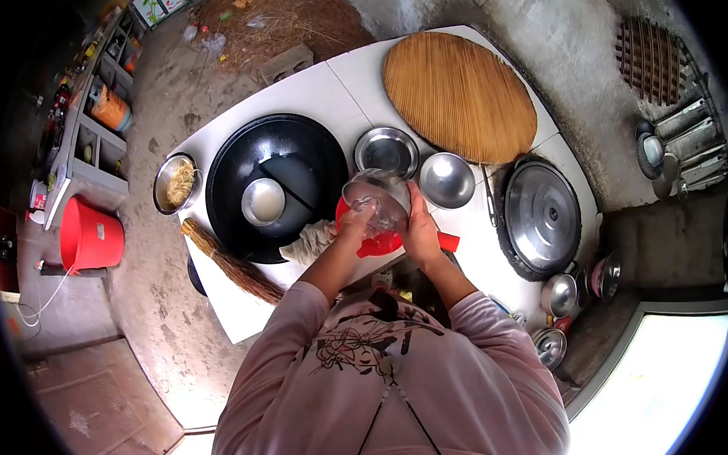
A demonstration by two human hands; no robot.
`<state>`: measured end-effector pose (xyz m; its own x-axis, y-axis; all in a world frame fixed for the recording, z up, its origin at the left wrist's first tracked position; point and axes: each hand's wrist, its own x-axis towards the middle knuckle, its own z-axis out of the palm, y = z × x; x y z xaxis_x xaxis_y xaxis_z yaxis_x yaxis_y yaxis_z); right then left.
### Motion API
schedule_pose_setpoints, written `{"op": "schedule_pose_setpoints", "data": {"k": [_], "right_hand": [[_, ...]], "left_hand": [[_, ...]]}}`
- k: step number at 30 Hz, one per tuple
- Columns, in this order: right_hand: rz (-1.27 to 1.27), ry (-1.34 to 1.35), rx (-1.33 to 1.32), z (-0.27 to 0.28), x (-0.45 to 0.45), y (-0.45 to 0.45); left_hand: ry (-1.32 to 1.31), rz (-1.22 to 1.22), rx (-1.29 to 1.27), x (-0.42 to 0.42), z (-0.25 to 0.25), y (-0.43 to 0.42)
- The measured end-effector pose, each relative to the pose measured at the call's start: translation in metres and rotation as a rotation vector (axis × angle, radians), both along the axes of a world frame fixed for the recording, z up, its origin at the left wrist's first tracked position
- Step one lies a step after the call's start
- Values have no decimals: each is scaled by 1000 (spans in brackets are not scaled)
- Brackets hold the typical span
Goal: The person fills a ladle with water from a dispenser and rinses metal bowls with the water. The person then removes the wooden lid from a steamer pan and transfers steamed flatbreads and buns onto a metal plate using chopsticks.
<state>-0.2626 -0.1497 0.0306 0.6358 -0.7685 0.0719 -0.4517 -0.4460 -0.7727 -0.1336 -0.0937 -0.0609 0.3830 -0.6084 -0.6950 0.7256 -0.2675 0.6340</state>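
A shiny steel bowl (pixel 375 181) is tilted between my two hands, above a red plastic dipper (pixel 379 246). My right hand (pixel 418 224) is closed on the bowl's right side. My left hand (pixel 358 219) is closed at its near left edge, with some fingers reaching inside; their tips are hard to make out. Clear water seems to glisten within the bowl. The dipper's handle sticks out right of my right hand. Beside my left wrist lies a crumpled pale cloth (pixel 309 243).
A black wok (pixel 232 155) holds cloudy liquid and a small bowl (pixel 263 201). Two metal bowls (pixel 386 151) (pixel 447 181) stand behind my hands. Around them are a wooden lid (pixel 461 94), a lidded pot (pixel 542 218), a straw brush (pixel 230 263) and a bowl of shreds (pixel 167 180).
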Motion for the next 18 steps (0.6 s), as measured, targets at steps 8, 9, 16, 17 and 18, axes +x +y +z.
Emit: {"op": "schedule_pose_setpoints", "data": {"k": [8, 9, 16, 17, 18], "right_hand": [[136, 441, -479, -20, 4, -1], [142, 439, -479, -25, 7, 0], [-6, 494, -161, -86, 22, -7], [-20, 427, 166, -86, 23, -15], [-35, 352, 490, -84, 23, -21]], "left_hand": [[-1357, -356, 16, 41, -4, 14], [-1225, -390, 66, 40, 7, 17], [-1214, -392, 222, 51, -14, 58], [-1096, -360, 240, 53, -22, 63], [-979, -328, 254, 53, -28, 68]]}}
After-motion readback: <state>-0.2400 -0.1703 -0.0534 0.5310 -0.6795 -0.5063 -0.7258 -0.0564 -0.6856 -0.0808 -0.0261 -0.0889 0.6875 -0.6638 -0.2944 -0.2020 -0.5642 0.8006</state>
